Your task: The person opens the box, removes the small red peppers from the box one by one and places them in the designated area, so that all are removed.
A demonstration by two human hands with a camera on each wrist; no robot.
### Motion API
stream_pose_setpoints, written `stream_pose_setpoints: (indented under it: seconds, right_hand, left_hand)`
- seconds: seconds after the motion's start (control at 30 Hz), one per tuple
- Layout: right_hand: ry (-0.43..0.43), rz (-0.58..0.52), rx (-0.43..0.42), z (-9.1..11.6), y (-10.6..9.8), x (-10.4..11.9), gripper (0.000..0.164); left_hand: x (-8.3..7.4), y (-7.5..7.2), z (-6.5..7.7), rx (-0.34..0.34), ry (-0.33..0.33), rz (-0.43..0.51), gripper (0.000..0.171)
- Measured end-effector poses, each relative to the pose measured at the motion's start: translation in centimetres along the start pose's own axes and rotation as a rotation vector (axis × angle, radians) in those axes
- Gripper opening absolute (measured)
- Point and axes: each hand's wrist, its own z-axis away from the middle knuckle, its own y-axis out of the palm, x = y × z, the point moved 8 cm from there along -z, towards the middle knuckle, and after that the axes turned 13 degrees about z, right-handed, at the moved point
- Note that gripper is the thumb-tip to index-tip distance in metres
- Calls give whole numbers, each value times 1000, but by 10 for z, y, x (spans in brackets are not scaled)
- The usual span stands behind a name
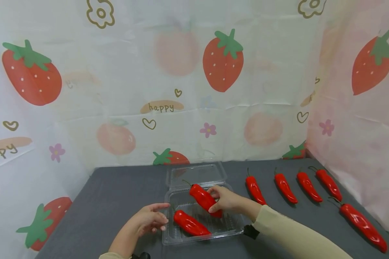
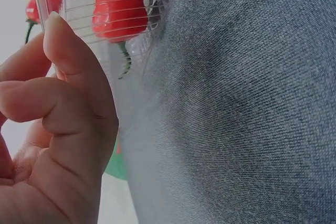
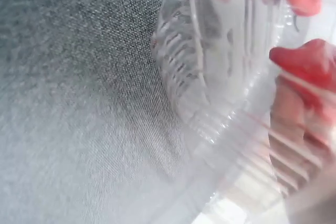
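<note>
A hinged clear plastic box (image 1: 221, 228) stands on the grey cloth with its lid (image 1: 196, 175) folded back. One red chili pepper (image 1: 191, 223) lies in its front left part. Over the box my right hand (image 1: 225, 199) pinches another red pepper (image 1: 201, 196) between thumb and fingers; this pepper tilts, its stem toward the back left. In the right wrist view the held pepper (image 3: 310, 61) shows partly behind the clear plastic. My left hand (image 1: 150, 218) is at the box's left edge, fingers loosely bent, holding nothing. Its fingertip (image 2: 55, 24) appears at the box wall in the left wrist view.
To the right of the box, several more red peppers lie spread out, among them one beside my right forearm (image 1: 255, 190) and one near the right edge (image 1: 363, 225). A printed strawberry curtain (image 1: 188, 136) hangs behind and at both sides of the grey tabletop (image 1: 126, 187).
</note>
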Motion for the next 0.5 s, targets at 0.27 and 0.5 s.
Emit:
stream_pose_setpoints:
  seconds: [0.27, 0.5]
  right_hand:
    - [-33, -50, -19, 13, -11, 5, 80]
    - [-31, -70, -20, 26, -21, 3, 83]
  left_hand:
    - [-1, -1, 0, -19, -4, -15, 59]
    - [-1, -1, 2, -46, -15, -12, 58]
